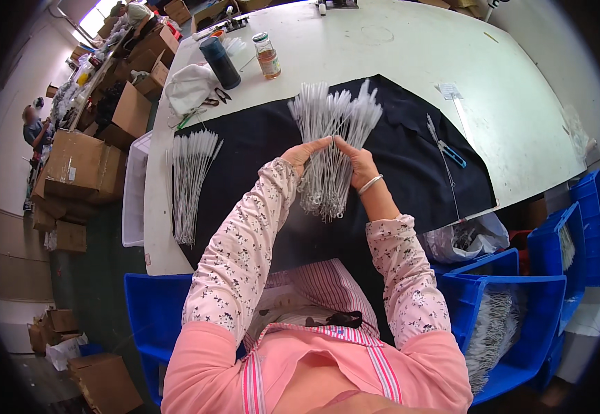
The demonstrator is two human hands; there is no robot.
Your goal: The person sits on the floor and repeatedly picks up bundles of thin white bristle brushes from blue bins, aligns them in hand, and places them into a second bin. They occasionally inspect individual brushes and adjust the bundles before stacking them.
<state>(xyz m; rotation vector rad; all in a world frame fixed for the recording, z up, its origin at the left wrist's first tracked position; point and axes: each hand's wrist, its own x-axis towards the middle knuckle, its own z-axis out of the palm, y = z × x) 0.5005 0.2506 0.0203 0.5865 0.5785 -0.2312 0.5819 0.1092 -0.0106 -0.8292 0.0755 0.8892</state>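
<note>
Brushes (334, 114) lie bunched over the dark cloth (410, 134), left hand (303, 153) and right hand (363, 168) curled closed around their middle from opposite sides, likely to stop the bundle spreading apart.

No lettering is legible: the label (270, 65) on the glass jar (264, 45), white slip (450, 91) on the worktop (396, 58) and sticker (72, 172) on a carton (87, 157) are too small.

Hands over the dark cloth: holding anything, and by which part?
Left hand and right hand clasp a brush bundle around its wire stems, below the white bristles.
</note>
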